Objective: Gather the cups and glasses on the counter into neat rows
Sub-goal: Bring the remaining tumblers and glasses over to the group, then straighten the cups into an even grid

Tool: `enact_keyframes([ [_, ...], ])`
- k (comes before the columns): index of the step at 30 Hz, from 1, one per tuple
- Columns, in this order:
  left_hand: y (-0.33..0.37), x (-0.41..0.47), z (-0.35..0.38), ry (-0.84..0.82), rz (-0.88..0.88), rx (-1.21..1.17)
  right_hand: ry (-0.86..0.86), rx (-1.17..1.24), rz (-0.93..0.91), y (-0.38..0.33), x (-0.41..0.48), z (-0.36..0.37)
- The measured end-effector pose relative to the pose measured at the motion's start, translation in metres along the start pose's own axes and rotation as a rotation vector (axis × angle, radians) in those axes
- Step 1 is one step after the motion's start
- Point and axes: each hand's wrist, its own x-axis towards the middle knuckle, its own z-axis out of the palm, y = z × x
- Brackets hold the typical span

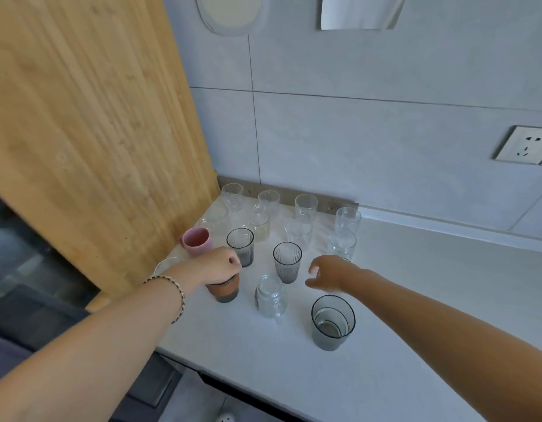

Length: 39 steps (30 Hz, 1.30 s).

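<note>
**On the counter: front row under adjustment, rows behind largely formed**

At the left front of the counter (400, 300), my left hand (218, 264) was closed from above over the rim of a cup with a terracotta band (223, 289), which stood upright on the surface. My right hand (327, 274) hovered open, fingers loosely curled, holding nothing, just short of the clear glasses (342, 243) at the right.

Clear glasses stood in rough rows against the back wall; two dark ribbed tumblers (287, 261) and a pink cup (196, 240) made a middle line. A glass jar (269, 296) and a large smoky tumbler (333, 322) stood apart at the front, not yet aligned.

In my judgement, the step in hand was seating the banded cup in line. The next move called for drawing the jar and smoky tumbler level with it, without knocking neighbouring glass.
</note>
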Motion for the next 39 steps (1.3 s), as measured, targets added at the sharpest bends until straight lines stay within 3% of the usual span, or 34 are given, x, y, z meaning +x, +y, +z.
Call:
enact_keyframes([
  [12,-0.105,0.156,-0.123,-0.036,0.070,0.075,-0.030,0.011,0.094,-0.098,0.158,-0.037],
  [18,-0.117,0.245,-0.163,-0.050,0.105,0.194,-0.005,0.042,0.173,-0.127,0.232,-0.065],
  [29,-0.120,0.372,-0.127,0.079,-0.020,0.143,0.177,0.131,0.363,-0.116,0.352,-0.076],
  [35,-0.120,0.404,-0.106,0.046,-0.098,-0.077,0.110,0.281,0.590,-0.098,0.398,-0.049],
  [39,-0.127,0.412,-0.100,0.130,-0.011,-0.198,0.181,0.248,0.460,-0.087,0.404,-0.039],
])
